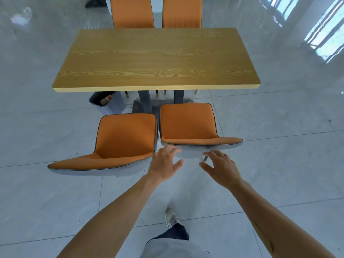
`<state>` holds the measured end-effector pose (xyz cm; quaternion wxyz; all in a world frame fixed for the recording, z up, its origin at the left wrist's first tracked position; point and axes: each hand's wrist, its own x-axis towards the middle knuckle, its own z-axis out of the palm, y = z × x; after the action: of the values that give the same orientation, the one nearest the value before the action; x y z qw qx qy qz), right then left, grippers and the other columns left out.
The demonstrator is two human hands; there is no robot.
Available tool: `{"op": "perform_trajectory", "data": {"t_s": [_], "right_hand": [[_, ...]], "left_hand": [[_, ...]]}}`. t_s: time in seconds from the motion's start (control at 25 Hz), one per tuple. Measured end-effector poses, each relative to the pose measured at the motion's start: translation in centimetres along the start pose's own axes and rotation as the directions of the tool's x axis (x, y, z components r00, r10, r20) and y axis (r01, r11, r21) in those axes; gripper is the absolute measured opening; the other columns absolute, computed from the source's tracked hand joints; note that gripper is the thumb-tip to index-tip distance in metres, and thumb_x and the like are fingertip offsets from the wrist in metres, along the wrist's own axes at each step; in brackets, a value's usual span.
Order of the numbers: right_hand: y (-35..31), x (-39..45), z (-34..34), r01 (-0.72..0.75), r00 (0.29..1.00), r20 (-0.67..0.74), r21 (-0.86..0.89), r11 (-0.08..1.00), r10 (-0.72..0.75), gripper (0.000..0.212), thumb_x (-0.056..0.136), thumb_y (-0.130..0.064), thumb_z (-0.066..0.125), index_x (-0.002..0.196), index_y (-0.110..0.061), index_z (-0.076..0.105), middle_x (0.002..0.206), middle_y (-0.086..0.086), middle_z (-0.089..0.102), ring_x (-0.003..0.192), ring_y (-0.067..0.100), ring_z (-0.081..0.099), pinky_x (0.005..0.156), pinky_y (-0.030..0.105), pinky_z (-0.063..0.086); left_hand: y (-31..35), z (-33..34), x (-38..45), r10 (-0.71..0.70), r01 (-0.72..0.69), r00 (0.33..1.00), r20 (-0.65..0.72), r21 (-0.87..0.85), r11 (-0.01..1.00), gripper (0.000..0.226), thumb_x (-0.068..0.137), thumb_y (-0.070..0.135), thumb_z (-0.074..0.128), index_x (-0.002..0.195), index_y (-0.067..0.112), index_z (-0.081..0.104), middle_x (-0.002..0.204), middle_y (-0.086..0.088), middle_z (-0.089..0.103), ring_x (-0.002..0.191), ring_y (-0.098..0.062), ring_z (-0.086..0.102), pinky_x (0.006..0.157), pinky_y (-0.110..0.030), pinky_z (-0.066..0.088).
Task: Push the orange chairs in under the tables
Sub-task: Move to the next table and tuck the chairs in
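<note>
Two orange chairs stand on the near side of a wooden table, both pulled out with their backs toward me. The right chair sits closer to the table than the left chair. My left hand and my right hand are stretched out with spread fingers just behind the right chair's grey back. The left fingertips are at the back's edge; whether they touch it I cannot tell. Neither hand holds anything. Two more orange chairs stand at the table's far side.
A grey bin with rubbish stands under the table's left end, ahead of the left chair. Dark table legs on a base plate rise in front of the chairs. Glossy grey tiled floor surrounds everything. My foot steps forward below.
</note>
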<state>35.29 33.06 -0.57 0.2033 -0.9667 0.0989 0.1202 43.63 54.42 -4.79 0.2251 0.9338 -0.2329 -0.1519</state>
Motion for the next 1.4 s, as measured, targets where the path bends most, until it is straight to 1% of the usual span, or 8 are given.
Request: {"op": "perform_trajectory", "data": {"t_s": [0.12,0.24,0.52,0.88,1.0,1.12,1.24,1.4], "right_hand": [[-1.6,-1.9,1.3,0.015,0.999,0.031,0.035,0.999,-0.016,0.046,0.093,-0.054,0.050,0.131,-0.027,0.053,0.135,-0.002,0.057,0.122,0.020,0.053,0.100,0.042,0.047],[-3.9,-3.8,2.5,0.032,0.996,0.083,0.048,0.998,-0.035,0.044,0.094,-0.055,0.048,0.130,-0.030,0.053,0.134,-0.003,0.059,0.122,0.019,0.054,0.100,0.044,0.047],[-10.1,-8.2,5.5,0.128,0.990,0.053,0.115,0.985,-0.134,0.041,0.093,-0.054,0.050,0.126,-0.031,0.057,0.129,-0.006,0.062,0.117,0.016,0.057,0.096,0.039,0.049],[-21.3,-3.9,8.7,0.238,0.968,0.051,0.104,0.966,-0.244,0.037,0.093,-0.051,0.053,0.121,-0.029,0.061,0.122,-0.005,0.066,0.108,0.014,0.061,0.089,0.035,0.051],[-25.7,-1.3,10.3,0.250,0.968,-0.010,0.100,0.963,-0.251,0.038,0.093,-0.049,0.055,0.124,-0.027,0.059,0.123,-0.004,0.063,0.106,0.014,0.060,0.087,0.035,0.051],[-29.4,0.5,12.0,0.260,0.963,-0.082,0.049,0.964,-0.256,0.042,0.092,-0.048,0.057,0.127,-0.025,0.057,0.130,-0.003,0.058,0.120,0.020,0.052,0.097,0.043,0.047],[-31.7,1.6,13.4,0.222,0.969,-0.111,0.006,0.975,-0.220,0.043,0.091,-0.049,0.058,0.127,-0.026,0.057,0.133,-0.002,0.056,0.124,0.024,0.049,0.104,0.047,0.040],[-32.2,2.2,15.0,0.109,0.992,-0.059,-0.050,0.993,-0.112,0.054,0.085,-0.066,0.053,0.129,-0.036,0.051,0.137,-0.009,0.050,0.131,0.021,0.041,0.107,0.055,0.032]], "left_hand": [[-1.6,0.1,-3.2,-0.020,0.021,0.999,0.035,-0.033,0.999,0.045,0.095,0.052,0.046,0.131,0.027,0.054,0.141,0.004,0.049,0.131,-0.016,0.041,0.105,-0.042,0.038],[-3.3,-0.6,-6.8,-0.065,0.066,0.998,0.006,-0.061,0.996,0.043,0.094,0.053,0.048,0.127,0.027,0.056,0.137,0.007,0.051,0.126,-0.015,0.045,0.098,-0.037,0.037],[-7.6,-3.5,-17.1,-0.143,0.137,0.988,-0.053,-0.101,0.985,0.042,0.095,0.049,0.051,0.126,0.022,0.059,0.136,0.002,0.054,0.126,-0.018,0.047,0.102,-0.045,0.042],[-18.0,-10.5,-20.0,-0.232,0.222,0.963,-0.135,-0.085,0.971,0.047,0.094,0.053,0.048,0.130,0.024,0.057,0.137,0.004,0.053,0.126,-0.014,0.046,0.105,-0.042,0.040],[-22.8,-13.0,-19.4,-0.220,0.215,0.967,-0.125,-0.058,0.975,0.047,0.094,0.056,0.047,0.129,0.026,0.056,0.137,0.006,0.054,0.127,-0.013,0.046,0.106,-0.043,0.040],[-27.2,-15.1,-19.1,-0.170,0.168,0.978,-0.120,-0.029,0.985,0.046,0.094,0.057,0.046,0.128,0.027,0.057,0.134,0.008,0.055,0.122,-0.010,0.049,0.105,-0.040,0.041],[-30.7,-16.6,-18.2,-0.085,0.088,0.988,-0.129,0.018,0.996,0.047,0.092,0.057,0.050,0.129,0.028,0.056,0.134,0.008,0.056,0.125,-0.010,0.046,0.104,-0.034,0.037],[-33.3,-17.0,-15.9,-0.026,0.027,1.000,-0.015,0.072,0.997,0.060,0.086,0.068,0.047,0.133,0.032,0.048,0.139,0.008,0.050,0.128,-0.014,0.043,0.108,-0.038,0.037]]}}
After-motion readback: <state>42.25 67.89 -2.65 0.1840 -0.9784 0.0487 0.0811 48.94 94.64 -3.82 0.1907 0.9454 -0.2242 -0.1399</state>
